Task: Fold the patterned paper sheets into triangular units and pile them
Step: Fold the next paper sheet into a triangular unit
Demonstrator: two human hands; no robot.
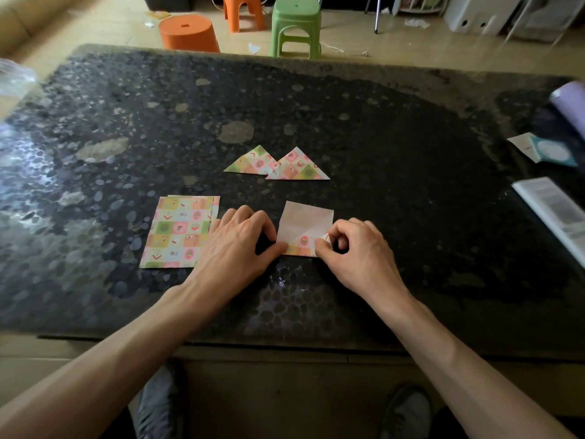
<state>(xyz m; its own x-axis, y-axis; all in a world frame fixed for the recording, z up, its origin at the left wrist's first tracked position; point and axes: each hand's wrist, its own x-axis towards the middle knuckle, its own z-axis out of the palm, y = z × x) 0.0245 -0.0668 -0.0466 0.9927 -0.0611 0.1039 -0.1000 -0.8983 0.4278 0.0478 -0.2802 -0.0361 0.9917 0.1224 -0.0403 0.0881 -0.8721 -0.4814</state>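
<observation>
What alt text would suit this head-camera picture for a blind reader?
The right hand pinches the near corner of a half-folded patterned paper sheet while the left hand holds its left edge, on a dark speckled table. Unfolded patterned sheets lie to the left; two folded triangles sit beyond.

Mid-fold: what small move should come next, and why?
Probably the right hand carries its pinched corner further over the sheet and creases it: the left hand holds the sheet's near left edge, and only a small patterned flap is turned up.
</observation>
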